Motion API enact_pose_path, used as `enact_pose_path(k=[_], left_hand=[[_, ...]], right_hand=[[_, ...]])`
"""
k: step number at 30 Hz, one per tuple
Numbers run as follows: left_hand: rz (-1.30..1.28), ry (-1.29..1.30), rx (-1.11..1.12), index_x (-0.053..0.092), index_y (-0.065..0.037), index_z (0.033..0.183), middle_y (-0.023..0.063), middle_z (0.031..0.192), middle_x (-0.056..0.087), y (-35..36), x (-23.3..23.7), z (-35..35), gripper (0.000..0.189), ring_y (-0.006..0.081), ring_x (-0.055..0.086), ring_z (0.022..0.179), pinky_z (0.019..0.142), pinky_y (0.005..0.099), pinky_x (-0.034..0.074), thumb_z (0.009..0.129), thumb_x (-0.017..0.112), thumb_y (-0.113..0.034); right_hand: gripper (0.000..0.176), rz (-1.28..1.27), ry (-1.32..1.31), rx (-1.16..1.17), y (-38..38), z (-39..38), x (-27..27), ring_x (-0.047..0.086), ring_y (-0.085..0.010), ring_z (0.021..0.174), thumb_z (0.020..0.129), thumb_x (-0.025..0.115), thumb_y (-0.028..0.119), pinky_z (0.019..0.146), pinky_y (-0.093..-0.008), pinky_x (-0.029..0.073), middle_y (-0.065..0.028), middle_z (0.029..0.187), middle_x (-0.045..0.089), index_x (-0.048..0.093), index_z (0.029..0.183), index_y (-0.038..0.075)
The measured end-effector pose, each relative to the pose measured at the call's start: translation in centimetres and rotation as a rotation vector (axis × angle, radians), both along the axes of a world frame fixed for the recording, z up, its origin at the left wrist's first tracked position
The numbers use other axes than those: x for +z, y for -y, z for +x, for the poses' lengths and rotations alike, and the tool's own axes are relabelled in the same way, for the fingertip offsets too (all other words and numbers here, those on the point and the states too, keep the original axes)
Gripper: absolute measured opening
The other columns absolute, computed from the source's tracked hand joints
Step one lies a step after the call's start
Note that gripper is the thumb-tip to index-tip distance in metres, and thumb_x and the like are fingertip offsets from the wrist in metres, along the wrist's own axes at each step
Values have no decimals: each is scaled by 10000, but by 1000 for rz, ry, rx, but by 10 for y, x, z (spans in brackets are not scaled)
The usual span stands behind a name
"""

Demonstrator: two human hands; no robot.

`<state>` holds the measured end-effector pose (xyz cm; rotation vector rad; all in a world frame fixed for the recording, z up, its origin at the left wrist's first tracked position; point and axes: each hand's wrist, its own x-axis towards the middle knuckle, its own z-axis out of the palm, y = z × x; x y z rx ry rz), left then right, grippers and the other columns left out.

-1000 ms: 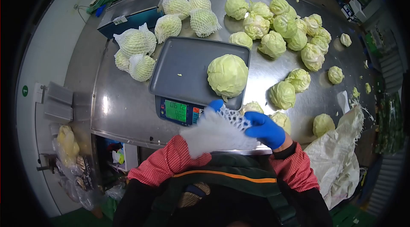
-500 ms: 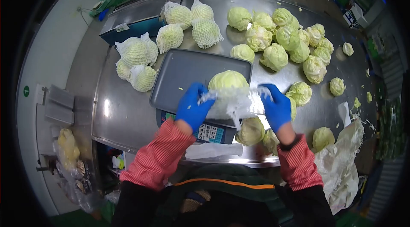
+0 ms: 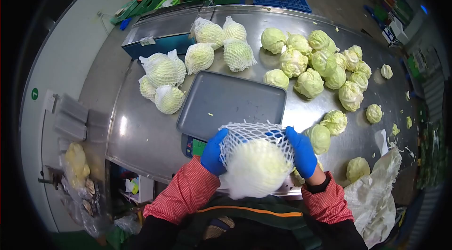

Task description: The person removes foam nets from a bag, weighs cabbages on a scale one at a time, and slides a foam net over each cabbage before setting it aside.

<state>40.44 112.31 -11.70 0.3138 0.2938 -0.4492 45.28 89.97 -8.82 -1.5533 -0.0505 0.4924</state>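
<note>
Cabbage (image 3: 256, 170): one, round, pale, inside white foam mesh sleeve (image 3: 254, 132), above near table edge. Left hand (image 3: 214, 152) and right hand (image 3: 301, 151), blue-gloved, fingers clamped on its sides. One flat grey scale tray (image 3: 226, 99) beyond. Seven netted heads (image 3: 165, 70) left; roughly eighteen bare leafy heads (image 3: 309, 83) right.

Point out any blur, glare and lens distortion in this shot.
Head view: the netted cabbage between the left hand and right hand is smeared soft, while the scale tray is sharp; a bright glare streak lies on the steel table; fisheye bends the table's edges and blackens the corners.
</note>
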Motion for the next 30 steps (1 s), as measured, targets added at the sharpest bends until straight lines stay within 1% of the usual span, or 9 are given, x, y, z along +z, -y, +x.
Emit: enact_pose_path(k=[6,11,15,17,20,25,27,28,30], left_hand=[[-200,103,-37,523,8,1146,150,1064,616,-18,-29,-21,297,243,596,995,880,355,488,938,408,-169],[592,-40,85,525,-26,1174,95,1071,605,-58,-28,-54,364,180,603,931,837,330,491,928,467,-288],[1361,368,448,446,-23,1250,109,1157,557,-145,-100,-71,473,190,585,980,865,343,484,958,385,-390],[744,299,515,325,-59,1347,123,1311,450,-134,-18,-75,469,221,461,1185,995,377,397,976,321,-346],[477,258,580,350,-85,1336,132,1323,454,-167,-23,-76,540,290,410,1236,1049,448,315,954,278,-459],[868,408,372,394,-121,1319,97,1336,442,-262,-70,-65,601,306,399,1241,1058,494,271,893,349,-543],[436,304,381,363,-142,1350,81,1368,402,-282,-86,-50,648,296,370,1263,1068,512,229,866,385,-572],[588,-422,854,337,-168,1373,78,1388,381,-266,-68,-43,787,325,369,1257,1019,593,235,801,354,-707],[934,-615,694,320,-191,1392,78,1410,356,-292,-94,-41,808,313,382,1253,1010,603,233,786,360,-724]], right_hand=[[452,547,-682,421,-16,-37,-21,501,-164,1144,937,475,241,978,-303,400,-89,1286,496,400,1322,17],[453,840,-486,325,-66,-45,-59,483,-173,1166,946,446,238,987,-316,393,-94,1308,475,380,1334,14],[466,490,-326,347,-127,-28,-45,596,-149,962,973,361,373,867,-279,467,-86,1083,618,541,1178,-4],[510,576,-570,412,-166,-26,-46,598,-149,946,947,401,433,824,-279,486,-106,1039,631,543,1171,-3],[536,87,136,599,-192,-16,-14,596,-215,910,909,483,429,826,-320,470,-112,1021,618,484,1245,12],[644,-278,358,235,-120,37,3,599,-300,923,830,561,489,809,-358,475,-175,1035,602,440,1288,52],[705,-463,460,-3,-75,78,-9,599,-303,921,797,601,493,818,-372,469,-177,1014,602,409,1317,57],[790,-647,421,-71,-50,105,-15,592,-323,944,755,636,518,827,-386,464,-202,1054,585,380,1329,39],[1009,-898,636,-267,1,159,-33,539,-379,1055,666,688,577,877,-411,444,-294,1152,505,242,1394,40]])
